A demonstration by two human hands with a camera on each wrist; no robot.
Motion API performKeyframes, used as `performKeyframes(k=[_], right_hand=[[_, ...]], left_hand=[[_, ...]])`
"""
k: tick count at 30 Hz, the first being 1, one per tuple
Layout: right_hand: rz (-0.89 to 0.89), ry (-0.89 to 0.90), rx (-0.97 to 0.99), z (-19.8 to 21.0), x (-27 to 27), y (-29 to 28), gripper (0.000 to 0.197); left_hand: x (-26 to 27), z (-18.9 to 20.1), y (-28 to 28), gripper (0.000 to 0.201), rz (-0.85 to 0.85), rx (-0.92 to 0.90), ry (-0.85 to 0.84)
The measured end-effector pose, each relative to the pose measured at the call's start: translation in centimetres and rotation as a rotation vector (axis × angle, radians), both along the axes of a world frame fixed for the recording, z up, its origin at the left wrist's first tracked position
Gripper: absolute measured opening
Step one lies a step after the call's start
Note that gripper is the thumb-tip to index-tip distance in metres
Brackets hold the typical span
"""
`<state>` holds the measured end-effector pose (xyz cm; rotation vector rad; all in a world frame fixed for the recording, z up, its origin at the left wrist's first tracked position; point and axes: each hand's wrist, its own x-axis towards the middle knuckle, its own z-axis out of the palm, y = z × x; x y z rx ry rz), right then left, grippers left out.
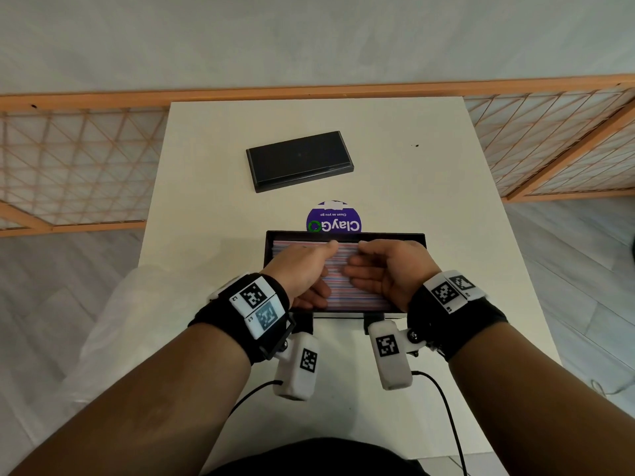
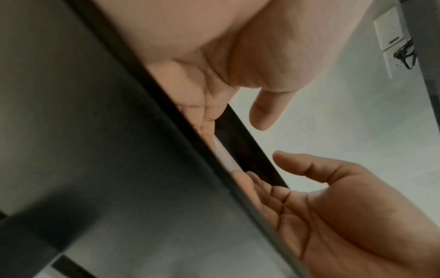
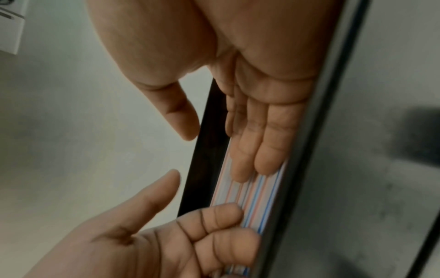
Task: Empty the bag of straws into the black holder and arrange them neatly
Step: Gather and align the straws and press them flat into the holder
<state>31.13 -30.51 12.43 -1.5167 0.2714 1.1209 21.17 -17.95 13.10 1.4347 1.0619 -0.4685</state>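
The black holder (image 1: 343,234) stands on the white table near me, filled with a flat layer of red- and blue-striped straws (image 1: 357,293) lying side by side. Both hands are inside it, above the straws. My left hand (image 1: 309,269) lies over the left half, palm facing right, its fingers touching the straws. My right hand (image 1: 371,266) mirrors it on the right, with straight fingers. In the right wrist view the right fingers (image 3: 250,150) lie flat on the straws (image 3: 257,197) and the left hand (image 3: 178,235) touches them from below. Neither hand grips anything.
A black rectangular lid (image 1: 299,159) lies farther back on the table (image 1: 446,201). A round purple sticker (image 1: 333,219) sits just behind the holder. A crumpled clear plastic bag (image 1: 113,324) hangs off the table's left edge. A wooden lattice screen (image 1: 68,166) stands behind.
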Motion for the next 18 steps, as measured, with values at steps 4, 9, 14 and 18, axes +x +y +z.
performKeyframes(k=[4,9,14,18], right_hand=[[-0.001,-0.021,0.022,1.3,-0.1,-0.3,0.008],[-0.132,-0.148,0.179,4.4,1.3,-1.6,0.011],[-0.251,-0.198,0.221,5.8,2.6,-2.6,0.013],[-0.265,-0.226,0.177,5.8,2.4,-2.7,0.012]], left_hand=[[-0.2,2.5,0.6,0.048,0.125,-0.015,-0.154],[-3.3,5.5,6.6,0.022,0.423,0.415,-0.31],[-9.2,-0.3,11.3,0.066,0.201,0.654,0.255],[-12.3,-6.4,9.2,0.127,-0.209,0.39,0.548]])
